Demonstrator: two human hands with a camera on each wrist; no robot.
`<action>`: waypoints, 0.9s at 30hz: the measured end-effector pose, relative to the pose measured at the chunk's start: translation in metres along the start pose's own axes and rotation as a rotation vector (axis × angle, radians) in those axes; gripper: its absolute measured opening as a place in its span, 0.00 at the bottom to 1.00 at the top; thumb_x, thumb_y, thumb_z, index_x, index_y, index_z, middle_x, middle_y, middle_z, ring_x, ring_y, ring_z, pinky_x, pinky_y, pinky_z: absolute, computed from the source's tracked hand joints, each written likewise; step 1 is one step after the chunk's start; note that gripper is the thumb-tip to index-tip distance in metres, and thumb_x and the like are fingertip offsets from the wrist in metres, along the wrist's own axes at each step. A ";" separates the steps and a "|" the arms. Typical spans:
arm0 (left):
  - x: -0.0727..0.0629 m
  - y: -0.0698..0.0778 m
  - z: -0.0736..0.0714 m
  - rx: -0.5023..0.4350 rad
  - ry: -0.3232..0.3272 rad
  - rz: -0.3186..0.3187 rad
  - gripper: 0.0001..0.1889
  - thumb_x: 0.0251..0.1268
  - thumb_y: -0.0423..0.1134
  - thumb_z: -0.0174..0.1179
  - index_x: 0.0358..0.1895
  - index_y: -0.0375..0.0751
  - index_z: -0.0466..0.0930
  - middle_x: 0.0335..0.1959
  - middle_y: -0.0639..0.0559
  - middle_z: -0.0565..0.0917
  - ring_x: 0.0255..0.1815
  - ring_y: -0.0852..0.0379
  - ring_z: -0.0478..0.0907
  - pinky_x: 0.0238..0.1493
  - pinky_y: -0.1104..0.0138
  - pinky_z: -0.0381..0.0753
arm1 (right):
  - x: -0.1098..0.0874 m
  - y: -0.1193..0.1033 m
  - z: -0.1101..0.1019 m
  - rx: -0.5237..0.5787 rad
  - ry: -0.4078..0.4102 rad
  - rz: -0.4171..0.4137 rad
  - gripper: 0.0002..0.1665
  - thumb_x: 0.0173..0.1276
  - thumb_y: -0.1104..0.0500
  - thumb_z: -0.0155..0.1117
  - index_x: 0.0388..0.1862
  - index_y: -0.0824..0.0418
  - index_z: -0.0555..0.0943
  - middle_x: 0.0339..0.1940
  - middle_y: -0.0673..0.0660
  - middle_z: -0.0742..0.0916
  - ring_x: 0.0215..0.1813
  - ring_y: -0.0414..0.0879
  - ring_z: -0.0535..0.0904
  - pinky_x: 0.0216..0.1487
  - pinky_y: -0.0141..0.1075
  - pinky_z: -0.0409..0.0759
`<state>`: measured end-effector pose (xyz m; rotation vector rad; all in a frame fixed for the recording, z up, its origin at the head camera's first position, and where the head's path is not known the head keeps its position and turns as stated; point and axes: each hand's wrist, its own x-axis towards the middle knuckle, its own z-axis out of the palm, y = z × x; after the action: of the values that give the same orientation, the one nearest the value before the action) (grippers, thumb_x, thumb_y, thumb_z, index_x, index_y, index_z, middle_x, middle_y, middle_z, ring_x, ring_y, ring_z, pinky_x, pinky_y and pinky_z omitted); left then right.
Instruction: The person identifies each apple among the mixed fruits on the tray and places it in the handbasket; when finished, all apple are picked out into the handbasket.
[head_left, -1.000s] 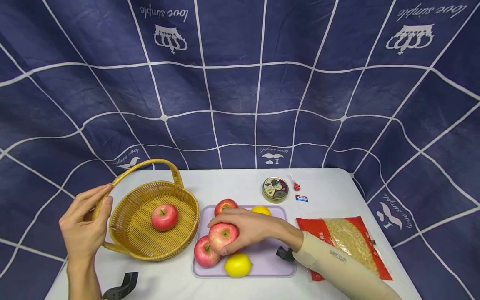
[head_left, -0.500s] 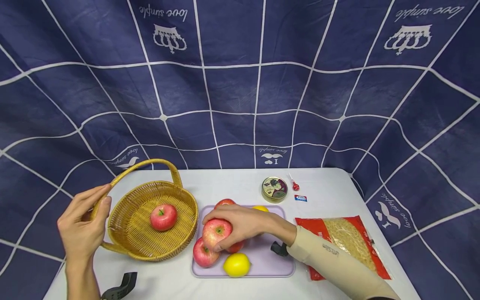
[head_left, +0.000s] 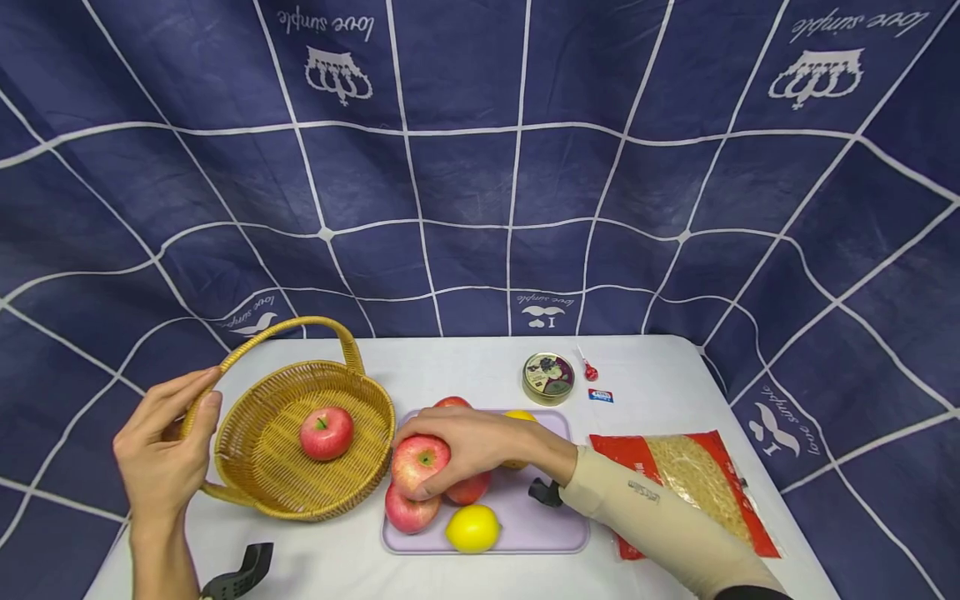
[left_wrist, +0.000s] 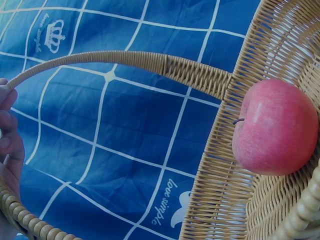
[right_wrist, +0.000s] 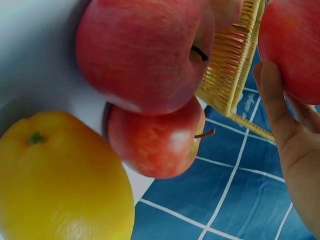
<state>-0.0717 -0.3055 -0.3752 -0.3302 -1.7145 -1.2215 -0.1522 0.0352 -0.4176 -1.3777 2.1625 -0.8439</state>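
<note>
My left hand point(head_left: 161, 450) grips the handle of a round wicker basket point(head_left: 281, 479) on the left. One red apple point(head_left: 327, 433) lies in the basket, seen large in the left wrist view. My right hand point(head_left: 480, 442) holds another apple point(head_left: 420, 465) between thumb and fingers, raised over the left edge of a lilac tray point(head_left: 543, 529). Below it on the tray are a red apple point(head_left: 408, 511), a second apple point(head_left: 469, 488) and a lemon point(head_left: 473, 529). A further apple point(head_left: 453, 402) and a yellow fruit point(head_left: 520, 415) are partly hidden behind my hand. The right wrist view shows an orange point(right_wrist: 65, 185).
A round tin point(head_left: 548, 378), a red lollipop point(head_left: 589, 372) and a small blue-and-red packet point(head_left: 601, 396) lie behind the tray. To the right is a red-edged clear bag point(head_left: 693, 483) with pale contents. A blue checked curtain point(head_left: 465, 183) surrounds the white table.
My right hand has lifted the apple and carried it left toward the basket, uncovering another apple on the tray. My left hand stays on the basket handle.
</note>
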 end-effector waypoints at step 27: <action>0.000 -0.001 0.000 -0.013 0.013 0.005 0.11 0.55 0.16 0.62 0.42 0.14 0.82 0.44 0.38 0.87 0.44 0.62 0.83 0.40 0.84 0.77 | 0.038 -0.007 -0.001 -0.128 0.027 -0.023 0.42 0.55 0.29 0.71 0.67 0.37 0.72 0.53 0.31 0.76 0.55 0.26 0.70 0.57 0.24 0.72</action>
<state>-0.0721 -0.3054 -0.3757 -0.3334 -1.6945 -1.2297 -0.1637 -0.0011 -0.4130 -1.4627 2.2603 -0.7475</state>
